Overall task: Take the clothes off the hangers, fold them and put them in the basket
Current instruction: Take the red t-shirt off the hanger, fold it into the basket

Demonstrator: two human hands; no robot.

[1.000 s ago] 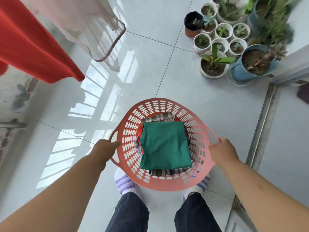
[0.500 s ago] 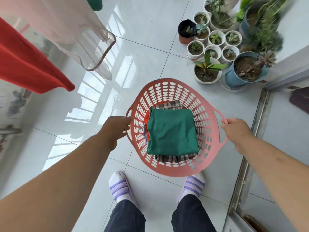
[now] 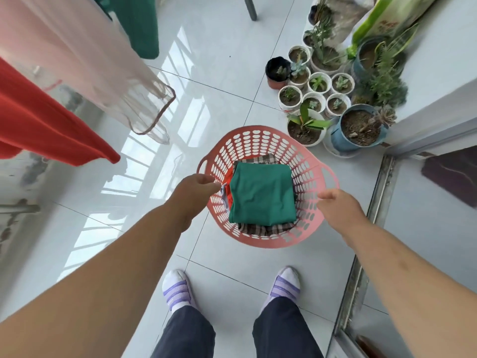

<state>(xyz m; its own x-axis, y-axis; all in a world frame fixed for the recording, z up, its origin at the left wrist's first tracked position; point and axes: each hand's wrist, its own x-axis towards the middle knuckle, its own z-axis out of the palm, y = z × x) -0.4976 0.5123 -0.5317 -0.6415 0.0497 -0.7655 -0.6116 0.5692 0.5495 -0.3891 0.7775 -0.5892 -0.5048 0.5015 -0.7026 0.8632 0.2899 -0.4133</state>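
Note:
A pink perforated basket [image 3: 258, 131] stands on the white tiled floor in front of my feet. A folded green garment [image 3: 262, 195] lies on top inside it, over a plaid cloth [image 3: 255, 160] and a red piece at the left. My left hand [image 3: 195, 188] hovers at the basket's left rim with relaxed fingers, holding nothing. My right hand [image 3: 336, 202] hovers at the right rim, also empty. Both basket handles show free beyond my fingers. A red garment [image 3: 46, 125], a sheer pink garment [image 3: 77, 55] and a green garment [image 3: 139, 24] hang at the upper left.
Several potted plants [image 3: 317, 83] and a blue pot [image 3: 358, 127] crowd the floor just beyond the basket on the right. A metal door track [image 3: 371, 215] runs along the right, with a dark mat [image 3: 454, 174] past it. Open tile lies to the left.
Both hands gripped the basket handles and moved the basket forward and down; now it stands on the floor and both hands have let go.

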